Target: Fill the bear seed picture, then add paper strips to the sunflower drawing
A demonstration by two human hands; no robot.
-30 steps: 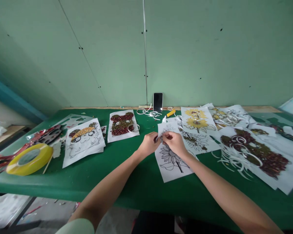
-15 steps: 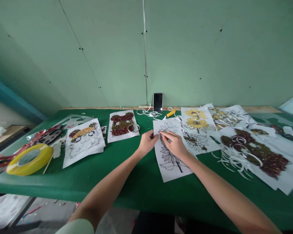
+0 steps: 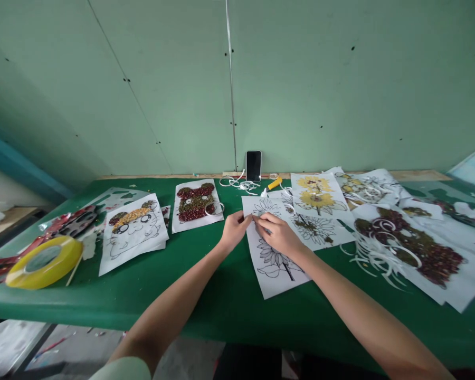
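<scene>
A white sheet with black-outlined sunflowers (image 3: 275, 256) lies on the green table under my hands. At its left edge, my left hand (image 3: 235, 230) is closed, with thumb and forefinger pinched together. My right hand (image 3: 277, 233) rests over the middle of the sheet, its fingertips pinched and almost meeting the left ones. Whatever lies between the fingertips is too small to make out. Behind and right of this sheet are a sunflower picture with yellow petals (image 3: 319, 198) and another partly filled sunflower sheet (image 3: 316, 229).
Left stand a yellow tape roll (image 3: 43, 264), a hamster drawing (image 3: 132, 232) and a bear picture (image 3: 196, 203) covered in beans. A phone (image 3: 254, 166) leans on the wall near a yellow-handled tool (image 3: 275, 183). White paper strips (image 3: 380, 264) and more bean pictures (image 3: 423, 248) lie right.
My fingertips have come closer together and moved slightly left along the sheet's edge. The whole view has shifted a little; the other things have stayed where they were.
</scene>
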